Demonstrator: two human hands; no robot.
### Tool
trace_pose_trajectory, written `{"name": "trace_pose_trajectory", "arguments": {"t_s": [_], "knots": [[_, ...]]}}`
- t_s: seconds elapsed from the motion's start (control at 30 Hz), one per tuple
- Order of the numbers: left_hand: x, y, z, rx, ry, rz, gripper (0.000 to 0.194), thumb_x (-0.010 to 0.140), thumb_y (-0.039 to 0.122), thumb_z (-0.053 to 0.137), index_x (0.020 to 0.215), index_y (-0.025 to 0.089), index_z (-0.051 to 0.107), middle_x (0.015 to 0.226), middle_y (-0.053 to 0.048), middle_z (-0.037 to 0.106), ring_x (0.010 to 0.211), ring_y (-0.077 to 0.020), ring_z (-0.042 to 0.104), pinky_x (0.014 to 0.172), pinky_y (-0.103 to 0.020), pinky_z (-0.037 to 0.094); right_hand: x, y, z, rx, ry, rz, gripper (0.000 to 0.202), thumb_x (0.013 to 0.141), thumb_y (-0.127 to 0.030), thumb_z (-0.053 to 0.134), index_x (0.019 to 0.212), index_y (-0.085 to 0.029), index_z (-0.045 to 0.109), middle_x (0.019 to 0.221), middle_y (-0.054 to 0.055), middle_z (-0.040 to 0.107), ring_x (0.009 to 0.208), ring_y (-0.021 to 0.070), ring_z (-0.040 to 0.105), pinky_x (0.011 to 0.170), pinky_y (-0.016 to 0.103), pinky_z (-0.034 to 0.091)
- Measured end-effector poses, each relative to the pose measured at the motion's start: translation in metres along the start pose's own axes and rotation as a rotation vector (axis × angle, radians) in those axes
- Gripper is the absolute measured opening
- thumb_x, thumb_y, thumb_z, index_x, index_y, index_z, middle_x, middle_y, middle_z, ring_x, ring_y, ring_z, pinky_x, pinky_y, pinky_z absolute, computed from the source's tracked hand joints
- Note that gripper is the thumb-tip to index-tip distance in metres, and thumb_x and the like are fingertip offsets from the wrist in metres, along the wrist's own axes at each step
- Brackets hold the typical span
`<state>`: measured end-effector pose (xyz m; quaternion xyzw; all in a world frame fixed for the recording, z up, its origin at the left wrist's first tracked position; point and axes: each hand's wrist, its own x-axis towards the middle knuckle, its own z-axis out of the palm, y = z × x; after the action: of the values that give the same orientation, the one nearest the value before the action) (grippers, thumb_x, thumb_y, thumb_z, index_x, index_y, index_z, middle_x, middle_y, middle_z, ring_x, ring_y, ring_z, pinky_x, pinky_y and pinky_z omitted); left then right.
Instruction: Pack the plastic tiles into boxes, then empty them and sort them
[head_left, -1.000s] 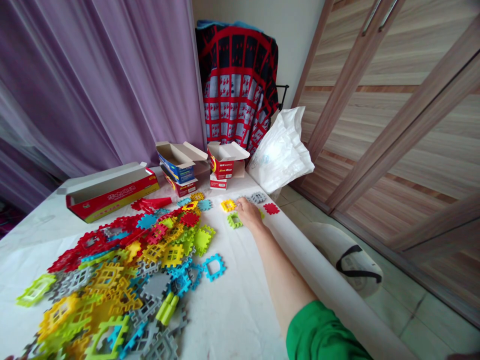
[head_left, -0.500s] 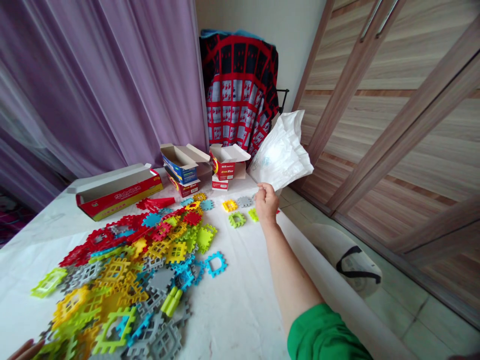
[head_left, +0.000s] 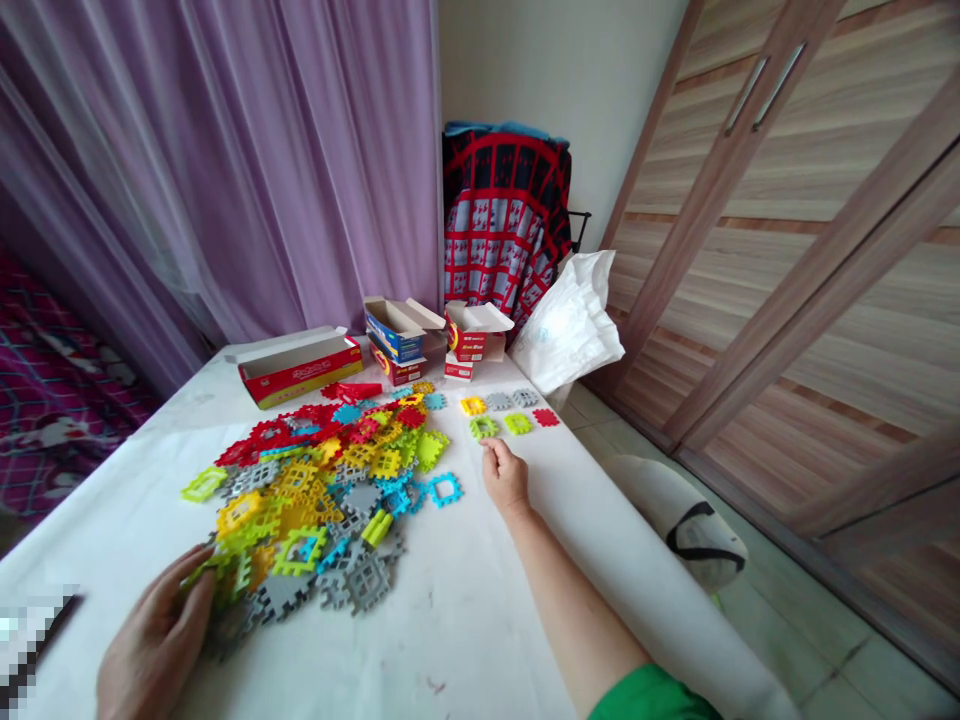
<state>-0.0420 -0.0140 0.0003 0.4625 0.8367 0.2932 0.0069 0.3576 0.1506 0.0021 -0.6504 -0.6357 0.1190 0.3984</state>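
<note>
A heap of coloured plastic interlocking tiles (head_left: 330, 480) lies on the white table (head_left: 465, 620). My left hand (head_left: 154, 640) rests flat on the heap's near left edge, touching green and grey tiles. My right hand (head_left: 504, 477) hovers low over the table, fingers loosely curled and holding nothing, just below a light green tile (head_left: 483, 428). Beyond it sit a yellow tile (head_left: 473, 405), grey tiles (head_left: 510, 400), a green tile (head_left: 517, 423) and a red tile (head_left: 546, 417), set apart from the heap. A blue frame tile (head_left: 444, 489) lies left of my right hand.
A long red box (head_left: 300, 365) and small open boxes (head_left: 405, 335) stand at the table's far side, with a white plastic bag (head_left: 570, 320) at the far right corner. Purple curtains, a red patterned cloth on a rack (head_left: 506, 220) and wooden wardrobe doors (head_left: 810, 240) surround the table.
My right hand has drawn back from the set-apart tiles toward me. My left hand has come into view and settled on the heap. The camera has pulled back and tilted up.
</note>
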Motion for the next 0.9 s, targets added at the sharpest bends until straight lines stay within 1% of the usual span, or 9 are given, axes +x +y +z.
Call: {"name": "trace_pose_trajectory", "arguments": {"t_s": [0.03,0.1,0.23,0.3,0.4,0.47,0.6,0.73,0.9], "knots": [[-0.001,0.005,-0.002,-0.048,-0.035,-0.008,0.039,0.084,0.052,0.04,0.11,0.032,0.062,0.126,0.001,0.067,0.109,-0.0252,0.065,0.092,-0.038,0.054,-0.008,-0.001,0.001,-0.004,-0.013,-0.01,0.039,0.089,-0.028,0.034,0.103,-0.022,0.07,0.084,0.005,0.075,0.078,0.0192,0.068,0.072,0.024,0.048],[-0.002,0.013,-0.007,-0.093,-0.043,-0.019,0.037,0.083,0.05,0.041,0.105,0.029,0.064,0.126,-0.001,0.067,0.113,-0.0278,0.063,0.094,-0.043,0.052,-0.023,-0.003,0.003,-0.012,-0.024,-0.024,0.04,0.089,-0.027,0.032,0.103,-0.022,0.07,0.083,0.005,0.075,0.073,0.0185,0.067,0.07,0.024,0.047],[-0.005,0.02,-0.011,-0.117,-0.055,0.015,0.045,0.084,0.047,0.038,0.107,0.02,0.066,0.129,-0.011,0.064,0.113,-0.0281,0.062,0.096,-0.041,0.05,-0.047,-0.01,0.001,-0.02,-0.031,-0.041,0.036,0.089,-0.029,0.037,0.107,-0.02,0.067,0.084,0.004,0.074,0.071,0.0176,0.065,0.069,0.025,0.047],[-0.006,0.02,-0.01,-0.119,-0.047,0.024,0.045,0.085,0.046,0.037,0.106,0.02,0.067,0.128,-0.012,0.064,0.112,-0.0271,0.063,0.095,-0.039,0.051,-0.057,-0.014,0.0,-0.04,-0.029,-0.081,0.032,0.087,-0.03,0.044,0.108,-0.018,0.065,0.091,0.005,0.073,0.078,0.0172,0.065,0.074,0.025,0.046],[-0.007,0.019,-0.008,-0.127,-0.045,0.029,0.043,0.085,0.045,0.039,0.105,0.021,0.068,0.127,-0.011,0.065,0.11,-0.0264,0.064,0.093,-0.038,0.051,-0.067,-0.023,-0.001,-0.154,-0.044,-0.179,0.031,0.082,-0.032,0.057,0.11,-0.018,0.063,0.108,0.009,0.07,0.098,0.0197,0.062,0.085,0.028,0.044],[-0.006,0.018,-0.008,-0.134,-0.049,0.037,0.042,0.086,0.044,0.039,0.105,0.021,0.068,0.128,-0.011,0.065,0.111,-0.027,0.064,0.093,-0.039,0.051,-0.071,-0.03,-0.002,-0.258,-0.069,-0.205,0.037,0.08,-0.036,0.063,0.112,-0.019,0.061,0.113,0.01,0.068,0.107,0.0225,0.059,0.09,0.031,0.041],[-0.006,0.017,-0.008,-0.147,-0.049,0.047,0.042,0.086,0.042,0.039,0.106,0.019,0.069,0.128,-0.012,0.064,0.111,-0.0287,0.063,0.095,-0.042,0.05,-0.074,-0.041,-0.003,-0.395,-0.147,-0.185,0.044,0.079,-0.044,0.066,0.116,-0.022,0.059,0.113,0.009,0.067,0.109,0.0247,0.056,0.089,0.033,0.039],[-0.006,0.016,-0.006,-0.155,-0.045,0.057,0.042,0.086,0.042,0.04,0.106,0.02,0.069,0.128,-0.012,0.064,0.111,-0.0294,0.063,0.095,-0.043,0.05,-0.072,-0.048,0.002,-0.434,-0.181,-0.19,0.047,0.08,-0.046,0.065,0.12,-0.023,0.057,0.115,0.008,0.066,0.111,0.0241,0.054,0.088,0.033,0.037],[-0.006,0.015,-0.006,-0.153,-0.053,0.057,0.045,0.086,0.044,0.038,0.107,0.019,0.068,0.13,-0.012,0.063,0.112,-0.0309,0.062,0.094,-0.044,0.051,-0.069,-0.052,0.011,-0.438,-0.166,-0.168,0.04,0.083,-0.042,0.062,0.117,-0.023,0.06,0.112,0.009,0.066,0.107,0.0235,0.056,0.088,0.032,0.038]]}}
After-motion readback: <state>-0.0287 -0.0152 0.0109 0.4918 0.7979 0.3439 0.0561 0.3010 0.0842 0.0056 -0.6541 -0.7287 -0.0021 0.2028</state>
